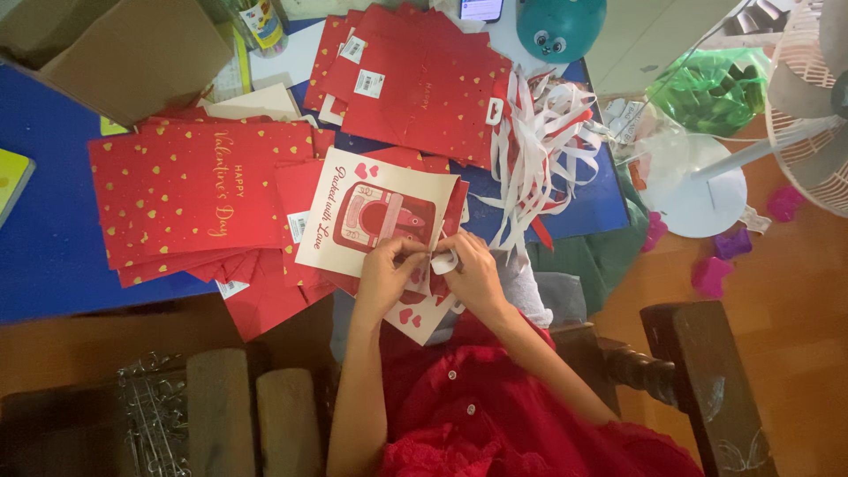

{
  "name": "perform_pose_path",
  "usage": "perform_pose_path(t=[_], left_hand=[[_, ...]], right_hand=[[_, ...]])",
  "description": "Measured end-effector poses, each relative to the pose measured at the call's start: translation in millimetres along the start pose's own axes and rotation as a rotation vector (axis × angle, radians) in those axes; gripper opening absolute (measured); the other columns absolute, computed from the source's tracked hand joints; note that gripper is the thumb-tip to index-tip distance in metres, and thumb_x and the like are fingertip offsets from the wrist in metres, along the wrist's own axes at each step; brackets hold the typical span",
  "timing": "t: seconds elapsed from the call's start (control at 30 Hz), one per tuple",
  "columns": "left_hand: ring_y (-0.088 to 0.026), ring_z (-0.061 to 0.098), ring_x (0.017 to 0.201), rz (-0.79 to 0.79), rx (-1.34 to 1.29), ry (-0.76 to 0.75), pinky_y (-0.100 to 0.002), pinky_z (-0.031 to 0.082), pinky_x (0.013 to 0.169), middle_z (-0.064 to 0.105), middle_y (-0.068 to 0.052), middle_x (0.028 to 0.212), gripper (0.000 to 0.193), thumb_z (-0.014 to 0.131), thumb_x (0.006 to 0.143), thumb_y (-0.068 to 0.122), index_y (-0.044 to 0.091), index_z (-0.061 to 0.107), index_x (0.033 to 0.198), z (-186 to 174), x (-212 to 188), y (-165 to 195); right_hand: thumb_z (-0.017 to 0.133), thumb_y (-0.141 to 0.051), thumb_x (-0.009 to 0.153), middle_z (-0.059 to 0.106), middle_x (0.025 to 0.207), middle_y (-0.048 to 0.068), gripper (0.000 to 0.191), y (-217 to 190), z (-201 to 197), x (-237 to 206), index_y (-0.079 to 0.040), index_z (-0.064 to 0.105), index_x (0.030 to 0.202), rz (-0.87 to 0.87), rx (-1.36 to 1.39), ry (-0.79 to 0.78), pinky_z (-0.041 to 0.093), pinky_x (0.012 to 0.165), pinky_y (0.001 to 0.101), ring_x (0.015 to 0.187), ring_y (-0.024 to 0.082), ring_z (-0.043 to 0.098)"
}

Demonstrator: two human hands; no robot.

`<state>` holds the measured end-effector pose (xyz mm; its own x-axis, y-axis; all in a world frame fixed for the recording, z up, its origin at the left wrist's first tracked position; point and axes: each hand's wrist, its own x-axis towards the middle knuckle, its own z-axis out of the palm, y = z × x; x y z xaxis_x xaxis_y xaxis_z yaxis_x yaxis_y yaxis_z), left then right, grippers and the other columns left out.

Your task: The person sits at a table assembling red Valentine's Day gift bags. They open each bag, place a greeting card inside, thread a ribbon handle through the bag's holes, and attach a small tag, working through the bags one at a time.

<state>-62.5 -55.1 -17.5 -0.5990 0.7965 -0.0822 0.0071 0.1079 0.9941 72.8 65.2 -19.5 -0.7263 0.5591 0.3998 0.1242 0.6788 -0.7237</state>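
Seen from above, a person in a red buttoned garment works at the near edge of a blue table (53, 256), both hands meeting over a cream paper card printed with a red arch and hearts (375, 216). The left hand (386, 276) pinches the card's lower edge, apparently to keep it steady, while the right hand (473, 274) is closed on a small white strip of paper (444, 261) at the card's 4 o'clock corner; the two hands touch. At 9 o'clock lies a fanned stack of flat red paper bags dotted with gold hearts (190, 190), within easy reach. At 12 o'clock a second pile of red bags with white stickers (415, 79) overlaps. At 2 o'clock a loose heap of white and red paper strips (539, 146) spills over the table's edge.
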Motion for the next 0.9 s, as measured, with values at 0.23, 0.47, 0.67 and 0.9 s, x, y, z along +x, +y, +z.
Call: perform_pose_path(t=[0.23, 0.47, 0.67, 0.9], left_hand=[[-0.013, 0.07, 0.078, 0.03, 0.094, 0.069, -0.028, 0.055, 0.07, 0.074, -0.008, 0.09, 0.014, 0.072, 0.089, 0.007, 0.002, 0.077, 0.101, 3.6, 1.7, -1.4], [-0.017, 0.07, 0.074, 0.017, 0.143, 0.129, -0.031, 0.054, 0.067, 0.073, -0.009, 0.086, 0.016, 0.072, 0.089, 0.011, 0.001, 0.073, 0.102, 10.4, 1.0, 7.4], [-0.017, 0.071, 0.073, 0.093, 0.203, 0.159, -0.032, 0.054, 0.066, 0.074, -0.008, 0.084, 0.02, 0.074, 0.092, 0.019, 0.001, 0.072, 0.102, 13.5, 1.4, 17.7], [-0.02, 0.073, 0.08, 0.09, 0.285, 0.073, -0.033, 0.058, 0.072, 0.075, -0.011, 0.087, 0.029, 0.074, 0.081, 0.01, 0.002, 0.07, 0.109, 10.6, -0.2, 19.7]], right_hand=[[0.071, 0.002, 0.078, 0.068, 0.093, 0.009, 0.025, -4.2, -0.6, 1.6, -0.007, 0.067, 0.101, 0.078, 0.029, -0.029, 0.051, 0.09, 0.0397, 0.097, 0.032, 0.067], [0.068, 0.003, 0.079, 0.065, 0.099, 0.01, 0.028, -12.5, -7.3, 1.7, -0.006, 0.069, 0.105, 0.043, 0.002, -0.07, 0.052, 0.087, 0.0406, 0.099, 0.033, 0.064], [0.066, 0.005, 0.079, 0.063, 0.101, 0.011, 0.031, -7.0, -8.3, -0.5, -0.005, 0.07, 0.108, -0.049, -0.037, -0.078, 0.052, 0.089, 0.0419, 0.1, 0.033, 0.064], [0.07, 0.005, 0.077, 0.066, 0.101, 0.014, 0.031, 27.0, -37.7, 25.6, -0.002, 0.071, 0.107, -0.105, -0.049, 0.064, 0.054, 0.08, 0.0392, 0.096, 0.031, 0.065]])
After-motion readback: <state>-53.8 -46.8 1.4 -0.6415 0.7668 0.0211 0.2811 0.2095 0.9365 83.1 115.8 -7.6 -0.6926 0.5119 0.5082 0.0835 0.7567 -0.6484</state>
